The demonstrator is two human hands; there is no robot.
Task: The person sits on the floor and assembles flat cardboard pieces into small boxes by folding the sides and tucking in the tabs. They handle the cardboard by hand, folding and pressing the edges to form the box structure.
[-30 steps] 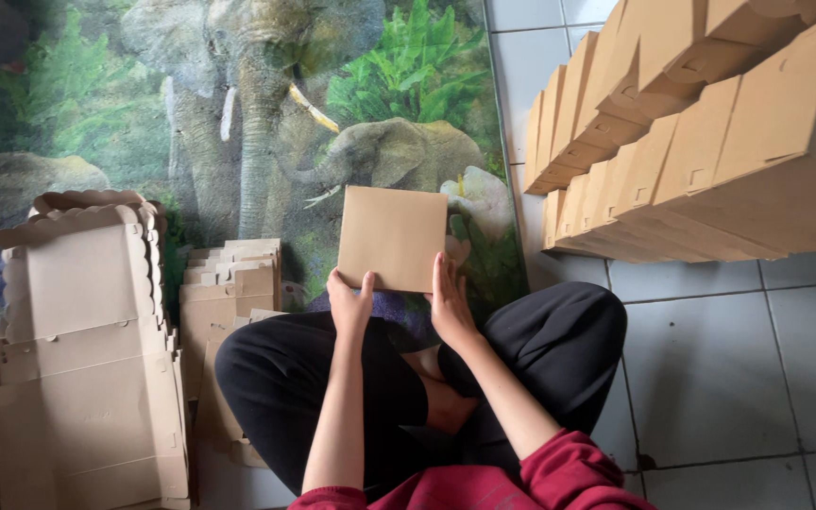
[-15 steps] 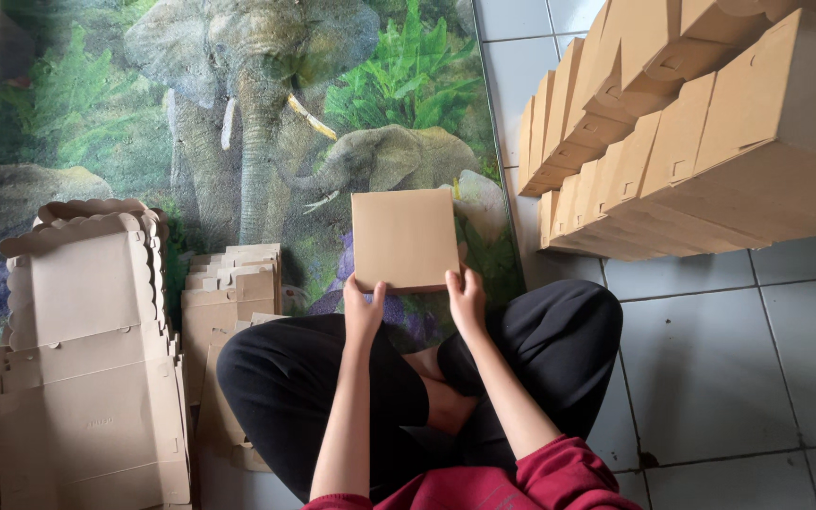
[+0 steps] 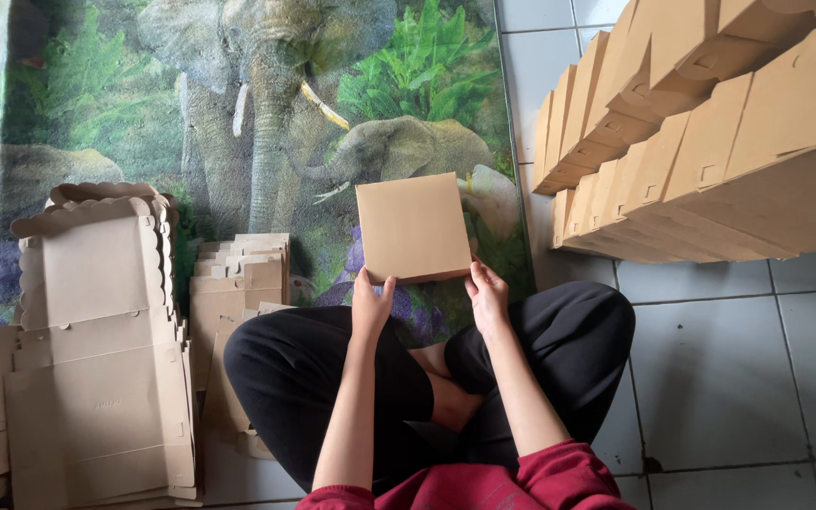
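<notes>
- Head view: I see the left hand (image 3: 370, 307) closed on the near left corner of a folded cardboard box (image 3: 413, 227), fingers curled over its lower edge.
- The right hand (image 3: 488, 297) grips the near right corner of the same box, thumb on the edge, fingers largely hidden beneath.
- The box is shut, held flat and slightly tilted, raised above the crossed legs in black trousers (image 3: 332, 378).
- Behind the box lies an elephant-print mat (image 3: 238, 113).
- Left of the box, on the mat, sits a low pile of flat cardboard blanks (image 3: 238, 274); farther left, a taller stack of unfolded blanks (image 3: 96, 349).
- Right of the box, well apart, a heap of finished boxes (image 3: 710, 142) rests on the tiled floor (image 3: 729, 378).
</notes>
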